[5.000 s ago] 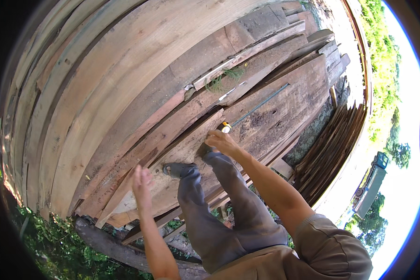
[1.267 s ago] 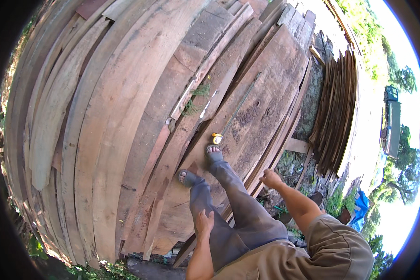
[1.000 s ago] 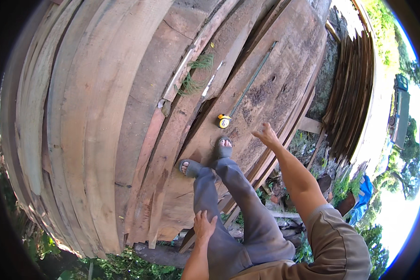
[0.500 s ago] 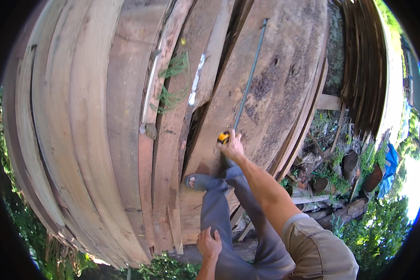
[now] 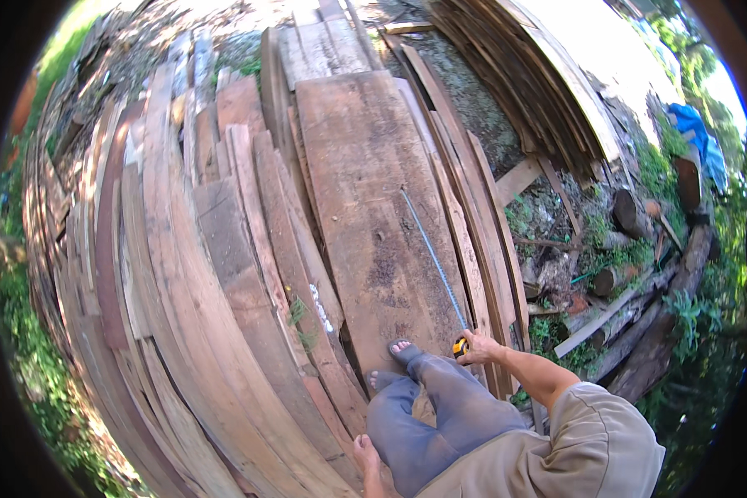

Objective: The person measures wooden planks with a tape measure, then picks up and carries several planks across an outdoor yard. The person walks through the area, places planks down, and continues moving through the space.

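My right hand (image 5: pixel 480 347) grips a yellow and black tape measure (image 5: pixel 460 346) beside my right knee. From its case a narrow blade (image 5: pixel 434 256) runs out, away from me and slightly left, over a wide brown plank (image 5: pixel 353 166). The far end of the blade rests or hovers over the middle of that plank; I cannot tell which. My left hand (image 5: pixel 365 454) hangs beside my left thigh, fingers loosely bent and holding nothing that I can see. Both my sandalled feet (image 5: pixel 404 350) stand on the near part of the wide plank.
Long boards (image 5: pixel 199 315) lie side by side in a stack on the left. Another pile of boards (image 5: pixel 523 75) stands at the far right. Logs (image 5: pixel 631 212) and a blue tarp (image 5: pixel 697 141) lie to the right. A fern sprig (image 5: pixel 299 319) sits on the boards.
My view has tilted up and turned, showing more of the plank's far end. My right hand has moved right and nearer with the tape measure. My left hand has come off my leg.
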`<state>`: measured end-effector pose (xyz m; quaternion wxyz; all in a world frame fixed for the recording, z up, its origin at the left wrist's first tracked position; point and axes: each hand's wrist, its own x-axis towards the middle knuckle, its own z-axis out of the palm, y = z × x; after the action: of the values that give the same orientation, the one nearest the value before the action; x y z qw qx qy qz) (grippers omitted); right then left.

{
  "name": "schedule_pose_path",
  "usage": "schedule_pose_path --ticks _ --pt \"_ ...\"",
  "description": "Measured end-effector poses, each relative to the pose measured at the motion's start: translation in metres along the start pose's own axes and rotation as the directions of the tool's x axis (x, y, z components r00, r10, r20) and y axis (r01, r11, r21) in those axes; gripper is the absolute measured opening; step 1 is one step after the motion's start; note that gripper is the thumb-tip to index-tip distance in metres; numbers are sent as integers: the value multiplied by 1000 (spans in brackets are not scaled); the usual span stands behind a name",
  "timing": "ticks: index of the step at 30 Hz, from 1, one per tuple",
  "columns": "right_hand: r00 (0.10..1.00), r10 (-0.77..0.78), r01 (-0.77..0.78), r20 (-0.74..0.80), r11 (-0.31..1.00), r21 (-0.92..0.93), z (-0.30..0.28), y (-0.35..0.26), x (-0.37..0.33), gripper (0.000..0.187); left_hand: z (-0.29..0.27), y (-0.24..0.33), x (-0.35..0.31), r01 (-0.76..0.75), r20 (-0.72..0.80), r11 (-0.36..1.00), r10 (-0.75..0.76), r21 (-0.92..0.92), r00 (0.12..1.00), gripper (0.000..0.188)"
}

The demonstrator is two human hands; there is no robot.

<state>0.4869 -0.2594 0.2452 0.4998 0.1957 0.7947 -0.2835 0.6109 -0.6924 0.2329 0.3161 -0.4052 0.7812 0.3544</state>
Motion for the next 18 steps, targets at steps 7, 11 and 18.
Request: schedule_pose_path --ticks 7,11,18 --pt "943 332 -259 11 714 651 -56 11 -87 80 -48 40 30 286 347 947 -222 -145 911 26" --pt "888 458 -240 -35 528 814 -69 5 -119 74 -42 136 57 127 359 987 -82 -102 930 19" --pt "830 540 -144 -141 451 881 -84 29 -121 74 -11 341 70 -25 342 996 52 -85 938 22"
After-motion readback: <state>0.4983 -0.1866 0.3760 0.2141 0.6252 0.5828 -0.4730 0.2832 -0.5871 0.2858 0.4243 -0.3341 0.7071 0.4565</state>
